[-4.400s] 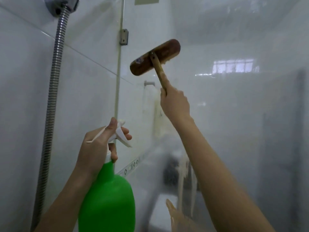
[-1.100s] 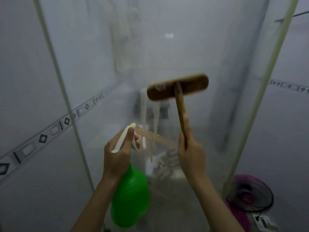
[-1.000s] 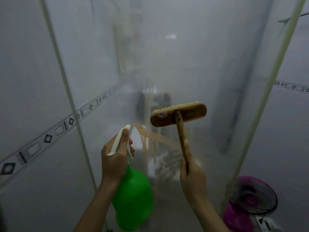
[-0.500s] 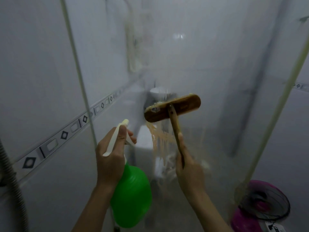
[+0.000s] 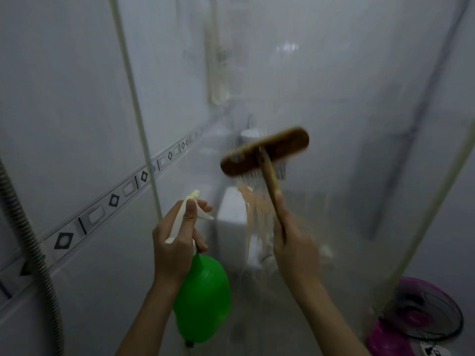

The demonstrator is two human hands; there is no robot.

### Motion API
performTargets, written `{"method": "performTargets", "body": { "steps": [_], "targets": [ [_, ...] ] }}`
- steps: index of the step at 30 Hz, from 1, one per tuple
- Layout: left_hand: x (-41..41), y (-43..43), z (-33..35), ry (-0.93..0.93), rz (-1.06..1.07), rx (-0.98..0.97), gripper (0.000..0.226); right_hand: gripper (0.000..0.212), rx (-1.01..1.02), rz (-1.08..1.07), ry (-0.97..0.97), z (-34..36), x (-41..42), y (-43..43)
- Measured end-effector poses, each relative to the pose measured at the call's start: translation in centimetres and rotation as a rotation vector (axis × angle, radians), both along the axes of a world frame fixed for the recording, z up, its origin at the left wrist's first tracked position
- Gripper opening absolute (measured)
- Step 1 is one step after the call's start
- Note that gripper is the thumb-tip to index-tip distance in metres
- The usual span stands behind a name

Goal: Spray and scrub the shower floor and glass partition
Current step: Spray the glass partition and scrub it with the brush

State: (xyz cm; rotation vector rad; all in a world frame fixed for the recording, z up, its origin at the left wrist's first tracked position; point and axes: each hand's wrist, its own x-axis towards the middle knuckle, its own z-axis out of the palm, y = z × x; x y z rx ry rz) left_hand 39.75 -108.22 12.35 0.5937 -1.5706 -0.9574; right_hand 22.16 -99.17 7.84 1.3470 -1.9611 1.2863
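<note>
My left hand [image 5: 174, 242] grips the white trigger head of a green spray bottle [image 5: 203, 301], nozzle aimed at the glass partition [image 5: 347, 104]. My right hand [image 5: 295, 247] holds the wooden handle of a brown scrub brush [image 5: 264, 151], whose head lies flat against the glass at mid height, blurred by motion. Brownish streaks [image 5: 257, 211] run down the glass below the brush head. The shower floor is out of view.
A tiled wall with a patterned border strip [image 5: 102, 209] stands on the left, with a metal shower hose [image 5: 30, 250] at its edge. A pale seal strip [image 5: 133, 104] joins glass and wall. A pink fan [image 5: 419, 327] sits at the bottom right.
The brush went from high on the glass to mid height and keeps moving over the same patch. The view has tilted down and shifted right. The left hand still holds the bottle.
</note>
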Motion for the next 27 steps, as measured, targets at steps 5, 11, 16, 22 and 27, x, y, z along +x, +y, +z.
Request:
{"method": "performTargets", "body": {
  "steps": [5,11,16,22,27],
  "targets": [
    [-0.1,0.2,-0.9,-0.002,-0.036,0.027,0.035,0.053,-0.077,-0.061,-0.022,1.0,-0.8,-2.0],
    [-0.1,0.2,-1.6,0.001,-0.062,0.024,0.037,0.059,0.046,-0.031,-0.137,-5.1,-0.1,2.1],
    [-1.3,1.0,-1.5,-0.013,-0.07,0.028,0.04,0.055,-0.186,-0.039,-0.083,3.1,-3.5,-0.5],
    [-2.2,1.7,-1.6,0.04,-0.108,0.038,0.032,0.061,0.022,-0.156,-0.363,-8.9,-2.5,6.3],
    [-3.1,1.5,-1.6,-0.004,-0.108,0.002,0.03,0.053,-0.181,-0.055,-0.169,0.6,-5.4,3.4]
  ]
}}
